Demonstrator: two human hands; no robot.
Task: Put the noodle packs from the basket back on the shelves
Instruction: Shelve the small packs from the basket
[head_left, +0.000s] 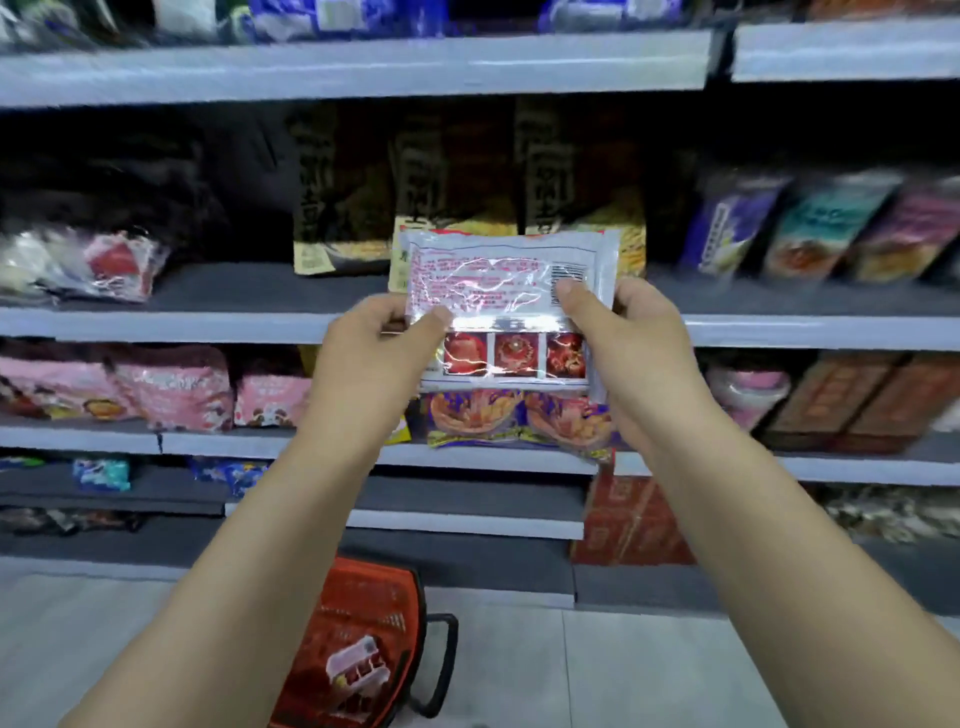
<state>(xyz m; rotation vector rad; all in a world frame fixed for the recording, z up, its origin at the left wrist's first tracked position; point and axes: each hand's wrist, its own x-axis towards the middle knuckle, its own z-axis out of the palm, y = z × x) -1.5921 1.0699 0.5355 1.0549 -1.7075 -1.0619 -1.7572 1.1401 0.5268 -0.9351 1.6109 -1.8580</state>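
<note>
Grey store shelves (208, 325) fill the head view from 9 to 3 o'clock, stocked with blurred packets. At the centre a noodle pack (498, 291) is held up in front of the middle shelf, with its printed back turned to the camera and its long axis running 9 to 3 o'clock, almost level. It is grasped at both short ends. The left hand (374, 338) is set at about 8 o'clock of the pack with the thumb laid over the face, and the right hand (628, 332) at about 4 o'clock with the thumb pressed near the barcode.

Neither hand can be called nearer the shelf. Black-and-yellow packs (457, 171) stand directly behind at 12 o'clock, and purple packs (478, 421) lie one shelf below at 6 o'clock. A forward push toward 12 o'clock is judged to come next — bare shelf board is seen at 10 o'clock of the pack.

Down at 6 o'clock on the floor, a red basket (363, 608) is seen — another packet (358, 667) lies inside it.
</note>
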